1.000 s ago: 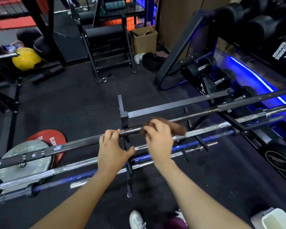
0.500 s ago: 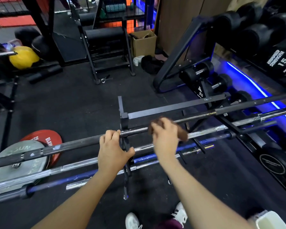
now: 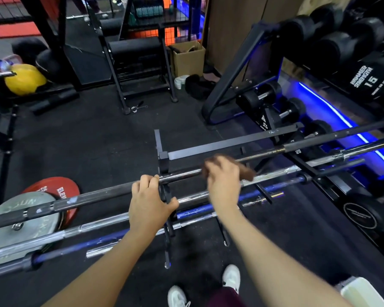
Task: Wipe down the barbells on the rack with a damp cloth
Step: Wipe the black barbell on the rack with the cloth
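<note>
Gripping point: left hand (image 3: 150, 201) curls over the top barbell (image 3: 93, 197), fingers wrapped round the shaft just left of the rack (image 3: 164, 158) upright — same hold as half a second ago.
Wiping hand: right hand (image 3: 223, 181) clutches the brown cloth (image 3: 246, 172) against that same bar, fingers bunched over the fabric; blurred in this frame.
Change: cloth and right hand sit further right along the shaft than one second ago, when they lay close to the left hand — gap between the hands has widened.
Bar position: top barbell lies across the rack's highest cradle, running lower left to upper right.
Other bars: chrome barbell (image 3: 87, 232) and blue barbell (image 3: 197, 213) rest on lower pegs, beneath the hands, not touched.
Floor, left: grey plate (image 3: 20, 220) leaning in front of a red plate (image 3: 53, 187).
Right side: dumbbell rack (image 3: 242, 69) with black dumbbells, lit blue beneath.
Lower edge: white shoes (image 3: 231, 276); white container (image 3: 364, 293) at the corner.
</note>
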Available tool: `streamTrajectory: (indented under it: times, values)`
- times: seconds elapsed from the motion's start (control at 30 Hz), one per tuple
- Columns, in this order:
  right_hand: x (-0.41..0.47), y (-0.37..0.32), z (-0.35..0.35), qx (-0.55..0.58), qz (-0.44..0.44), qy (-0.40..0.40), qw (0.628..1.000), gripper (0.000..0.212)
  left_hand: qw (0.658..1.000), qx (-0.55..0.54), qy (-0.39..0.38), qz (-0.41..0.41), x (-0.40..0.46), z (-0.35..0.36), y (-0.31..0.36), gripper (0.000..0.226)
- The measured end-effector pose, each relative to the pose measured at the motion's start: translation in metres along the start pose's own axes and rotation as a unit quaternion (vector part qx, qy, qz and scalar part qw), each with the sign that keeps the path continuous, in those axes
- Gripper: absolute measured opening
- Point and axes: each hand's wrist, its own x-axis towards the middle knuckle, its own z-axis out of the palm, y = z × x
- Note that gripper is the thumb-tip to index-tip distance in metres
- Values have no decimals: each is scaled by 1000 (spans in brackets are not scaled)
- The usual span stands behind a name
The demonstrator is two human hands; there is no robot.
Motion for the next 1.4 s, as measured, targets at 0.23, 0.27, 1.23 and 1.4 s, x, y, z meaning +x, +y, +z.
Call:
streamTrajectory:
  times: [0.23, 0.27, 1.23, 1.4]
  values:
    - [6, 14, -1, 41, -50, -34, 997, 33, 995, 91, -34, 36, 5, -5, 9, 67]
    - [13, 27, -6, 57, -20, -10, 998, 33, 994, 92, -37, 37, 5, -5, 11, 65]
    - [74, 88, -59, 23, 151, 9, 988, 37, 997, 63, -49, 2, -2, -3, 22, 62]
    - [19, -2, -20, 75, 48, -75, 993, 31, 996, 71, -56, 12, -1, -2, 17, 65]
